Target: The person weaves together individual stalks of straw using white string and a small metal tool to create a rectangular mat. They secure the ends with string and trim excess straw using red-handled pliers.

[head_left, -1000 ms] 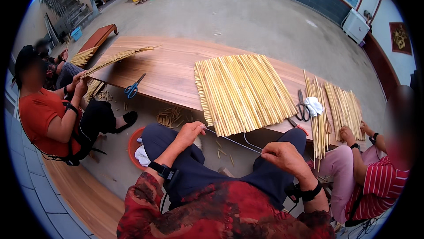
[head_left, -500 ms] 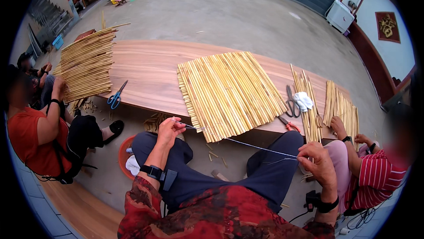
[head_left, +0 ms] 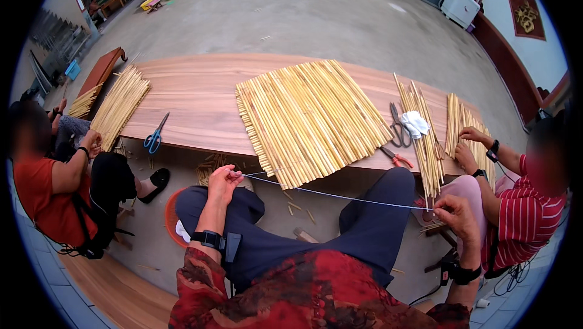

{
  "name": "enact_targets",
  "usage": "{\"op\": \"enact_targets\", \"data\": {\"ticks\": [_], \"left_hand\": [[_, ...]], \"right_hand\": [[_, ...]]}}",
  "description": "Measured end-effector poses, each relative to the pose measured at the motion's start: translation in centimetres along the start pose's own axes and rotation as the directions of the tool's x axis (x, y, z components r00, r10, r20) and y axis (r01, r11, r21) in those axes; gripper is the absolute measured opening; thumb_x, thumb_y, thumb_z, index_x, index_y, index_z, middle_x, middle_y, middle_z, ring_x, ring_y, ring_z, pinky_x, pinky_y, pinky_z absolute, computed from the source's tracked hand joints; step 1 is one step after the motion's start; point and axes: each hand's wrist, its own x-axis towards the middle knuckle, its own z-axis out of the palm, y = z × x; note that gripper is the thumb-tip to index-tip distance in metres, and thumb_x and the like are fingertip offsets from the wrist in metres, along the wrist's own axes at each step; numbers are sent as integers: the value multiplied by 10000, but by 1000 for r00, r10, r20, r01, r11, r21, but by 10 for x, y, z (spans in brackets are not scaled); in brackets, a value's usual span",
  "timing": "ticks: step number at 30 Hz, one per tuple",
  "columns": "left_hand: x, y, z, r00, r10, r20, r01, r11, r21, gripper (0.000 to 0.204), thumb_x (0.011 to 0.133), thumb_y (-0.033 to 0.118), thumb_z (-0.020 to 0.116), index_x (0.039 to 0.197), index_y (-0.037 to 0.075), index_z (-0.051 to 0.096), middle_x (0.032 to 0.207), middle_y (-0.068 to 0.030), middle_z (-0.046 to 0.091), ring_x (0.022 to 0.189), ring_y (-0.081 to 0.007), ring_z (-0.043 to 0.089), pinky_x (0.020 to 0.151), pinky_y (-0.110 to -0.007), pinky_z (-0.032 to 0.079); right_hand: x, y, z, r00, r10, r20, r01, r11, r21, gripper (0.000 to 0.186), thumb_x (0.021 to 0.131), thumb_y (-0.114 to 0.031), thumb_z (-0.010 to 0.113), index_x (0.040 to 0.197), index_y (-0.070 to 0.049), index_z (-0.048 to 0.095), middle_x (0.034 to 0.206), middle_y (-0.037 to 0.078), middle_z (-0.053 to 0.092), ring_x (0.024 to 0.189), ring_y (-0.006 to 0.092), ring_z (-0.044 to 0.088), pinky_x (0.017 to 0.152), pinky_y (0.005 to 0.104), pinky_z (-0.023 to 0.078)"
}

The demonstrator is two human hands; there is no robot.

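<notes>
A white-and-blue string (head_left: 340, 195) stretches in a slight sag across my lap, below the near edge of a mat of yellow reed sticks (head_left: 313, 125). My left hand (head_left: 222, 184) pinches it left of the mat's near corner, close to a thin thread that runs to the mat. At the right, my right hand (head_left: 458, 216) pinches the other end between thumb and fingertips. The mat lies on the wooden table, its near corner overhanging the edge.
Black scissors (head_left: 399, 125), red-handled pliers (head_left: 397, 157) and a white cloth (head_left: 415, 124) on loose reeds lie right of the mat. Blue-handled scissors (head_left: 156, 134) lie left. Co-workers handle reeds on both sides. An orange basket (head_left: 172, 222) stands by my left leg.
My right hand has moved right and my left hand slightly left, drawing the string out longer. The left co-worker's reed mat has tilted and lowered. The right co-worker's far hand has moved up to the reeds.
</notes>
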Motion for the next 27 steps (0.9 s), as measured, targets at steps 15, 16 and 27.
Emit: {"op": "enact_targets", "data": {"ticks": [15, 16, 27], "left_hand": [[-14, 13, 22, 875, 483, 22, -455, 807, 377, 301, 759, 11, 422, 1019, 7, 573, 978, -45, 577, 860, -101, 522, 716, -202, 416], [-17, 16, 24, 879, 471, 77, -466, 812, 352, 294, 784, 31, 430, 1048, 10, 558, 1028, -61, 565, 910, -121, 523, 738, -224, 420], [-127, 3, 144, 623, -209, 753, -100, 934, 342, 307, 873, 136, 505, 1149, 5, 479, 1018, -99, 582, 954, -152, 548, 729, -269, 458]], "right_hand": [[-18, -62, 39, 918, -386, -91, 377, 920, -107, 87, 724, -35, 640, 797, -30, 593, 692, 76, 545, 589, 192, 535, 539, 262, 426], [-12, -65, 48, 885, -463, -48, 454, 882, -125, 87, 735, -49, 638, 805, -28, 592, 699, 79, 535, 582, 201, 527, 529, 274, 422], [55, -101, 139, 705, -707, 66, 709, 696, -118, 105, 746, -113, 618, 803, -79, 538, 696, 69, 494, 657, 263, 547, 536, 344, 441]]}}
